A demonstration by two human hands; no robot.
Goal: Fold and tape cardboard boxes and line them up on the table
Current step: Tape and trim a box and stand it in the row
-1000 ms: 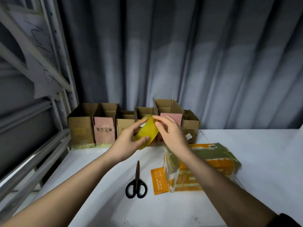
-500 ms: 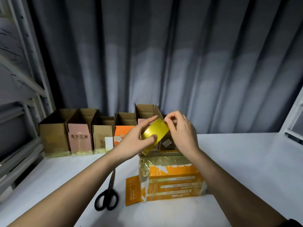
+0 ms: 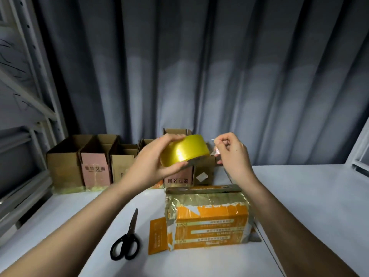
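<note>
My left hand (image 3: 151, 164) grips a yellow tape roll (image 3: 184, 149) in the air above the table. My right hand (image 3: 232, 154) pinches the loose tape end (image 3: 215, 151), drawn a short way off the roll. Below them an orange cardboard box (image 3: 207, 216) lies on its side on the white table (image 3: 309, 206), its upper face covered in tape and one flap sticking out at the left. A row of several open folded boxes (image 3: 95, 162) stands along the back edge, partly hidden behind my left hand.
Black scissors (image 3: 127, 240) lie on the table left of the orange box. A white metal rack (image 3: 30, 116) stands at the left. Grey curtains (image 3: 219, 76) hang behind the table. A white frame (image 3: 359, 152) juts in at the far right.
The roll has turned so its yellow band faces me, and my right hand has pulled the tape end away to the right. The view has swung right, shifting the box row left.
</note>
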